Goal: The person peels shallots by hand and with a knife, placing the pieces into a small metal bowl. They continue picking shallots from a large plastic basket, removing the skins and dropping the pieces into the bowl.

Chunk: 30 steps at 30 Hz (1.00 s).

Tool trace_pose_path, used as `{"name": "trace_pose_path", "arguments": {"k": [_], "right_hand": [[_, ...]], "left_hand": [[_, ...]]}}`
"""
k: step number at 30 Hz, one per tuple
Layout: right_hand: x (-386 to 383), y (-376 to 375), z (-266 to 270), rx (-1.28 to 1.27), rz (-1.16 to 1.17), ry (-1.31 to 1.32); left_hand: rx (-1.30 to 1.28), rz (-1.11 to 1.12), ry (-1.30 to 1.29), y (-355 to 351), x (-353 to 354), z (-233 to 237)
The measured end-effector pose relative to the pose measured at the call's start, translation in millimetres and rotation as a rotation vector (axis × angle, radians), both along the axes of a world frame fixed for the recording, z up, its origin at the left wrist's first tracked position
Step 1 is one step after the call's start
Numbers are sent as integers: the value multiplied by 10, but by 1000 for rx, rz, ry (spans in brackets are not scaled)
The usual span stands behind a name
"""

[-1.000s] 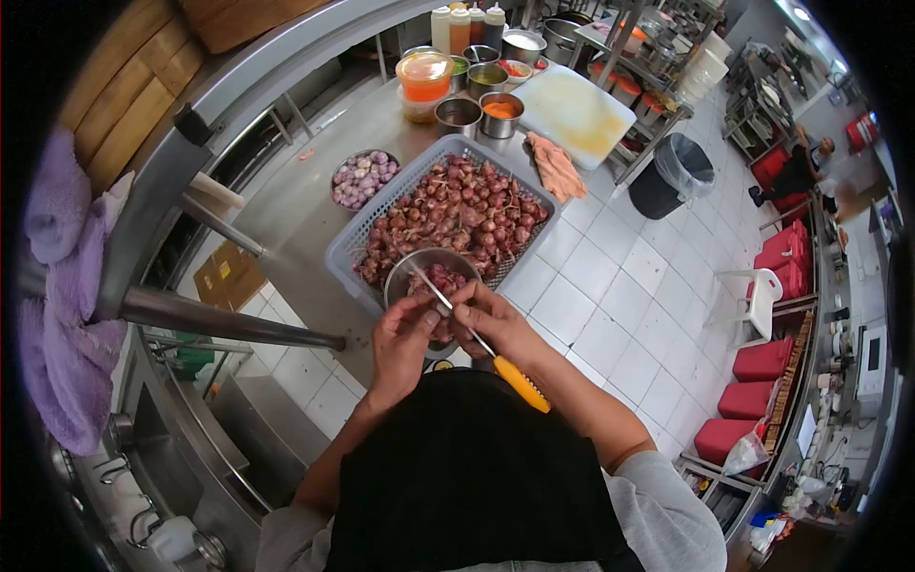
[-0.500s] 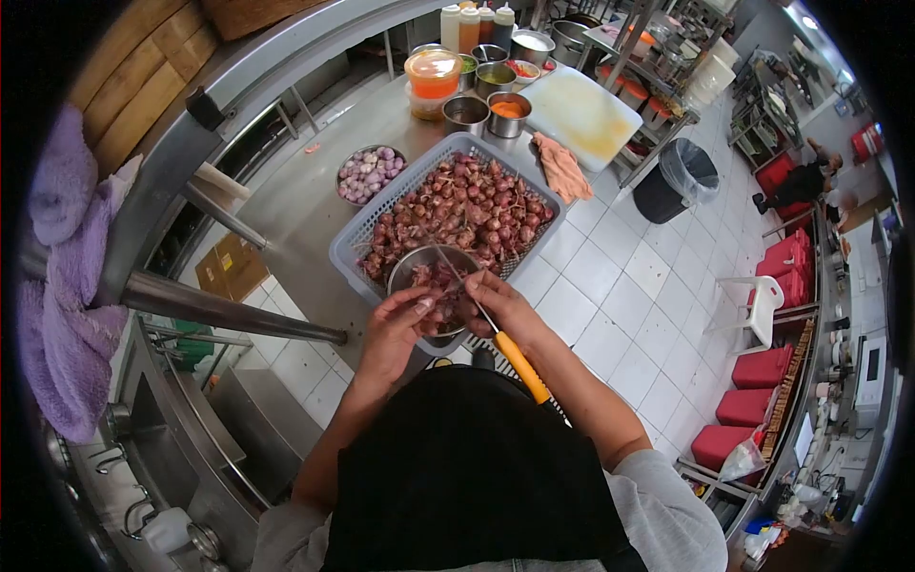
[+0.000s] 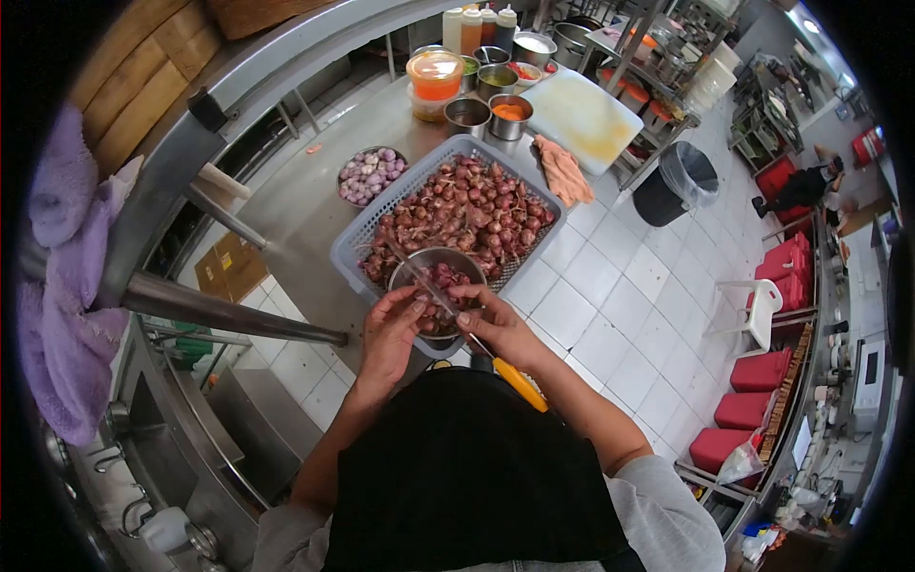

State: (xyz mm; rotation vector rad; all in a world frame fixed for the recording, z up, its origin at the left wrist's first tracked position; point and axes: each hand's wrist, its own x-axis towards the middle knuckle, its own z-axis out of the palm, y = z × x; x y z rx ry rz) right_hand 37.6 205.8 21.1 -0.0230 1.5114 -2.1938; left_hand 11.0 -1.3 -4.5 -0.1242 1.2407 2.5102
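My left hand [image 3: 393, 332] and my right hand [image 3: 493, 326] meet over a steel bowl [image 3: 405, 270] of shallot peelings at the near end of a grey plastic basket [image 3: 355, 234]. My right hand grips a knife with a yellow handle [image 3: 518, 383]; its thin blade [image 3: 422, 279] points up and left across the bowl. My left hand pinches a small shallot [image 3: 431, 310] against the blade. The basket is heaped with unpeeled red shallots [image 3: 472, 212]. A small steel bowl of peeled purple shallots [image 3: 371, 173] sits to the basket's left.
Steel pots, an orange-lidded tub [image 3: 434, 79] and sauce bottles [image 3: 474, 27] stand at the counter's far end beside a white cutting board [image 3: 583, 116] and an orange cloth [image 3: 562, 169]. A black bin [image 3: 676, 178] stands on the tiled floor. A person [image 3: 805, 181] is far right.
The knife blade has swung from pointing up toward the basket to lying lower and further left across the bowl. Both hands stay together over the bowl, working the shallot.
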Motion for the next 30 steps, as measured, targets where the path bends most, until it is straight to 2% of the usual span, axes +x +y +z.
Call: {"name": "trace_pose_path", "arguments": {"k": [6,16,22,25,27,30], "right_hand": [[32,-132,181,12,-34,164],[36,-166,218,-31,-34,205],[-8,-197,201,7,-93,237],[-66,-180,183,-67,-146,231],[-97,-88,184,-219,-60,37],[-113,-32,209,-316,3,-87]], "left_hand": [[62,3,44,84,22,72],[61,59,62,114,51,84],[-36,40,135,165,130,131],[-20,30,148,202,138,195],[22,8,149,214,110,272],[131,-2,34,194,79,327]]}}
